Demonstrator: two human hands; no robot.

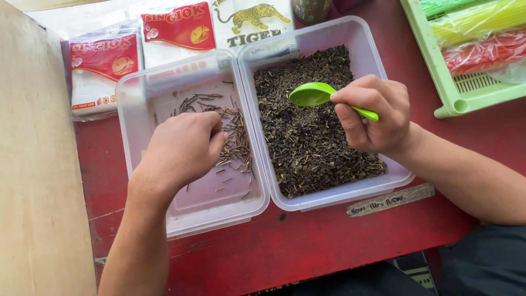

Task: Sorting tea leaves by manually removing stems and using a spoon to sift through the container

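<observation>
Two clear plastic tubs stand side by side on a red table (307, 241). The right tub (359, 33) holds a thick layer of dark dried tea leaves (312, 137). The left tub (137, 87) holds a small scatter of thin brown stems (238, 140). My right hand (372, 115) grips a green plastic spoon (312, 94), its bowl hovering over the leaves. My left hand (183, 145) rests inside the left tub with fingers curled down onto the stems; whether it pinches any is hidden.
Red and white packets (104, 66) lie behind the tubs, with a white packet showing a tiger picture (252, 22). A pale green basket (438, 77) with coloured straws in bags stands at the right. A beige board (38, 181) lines the left.
</observation>
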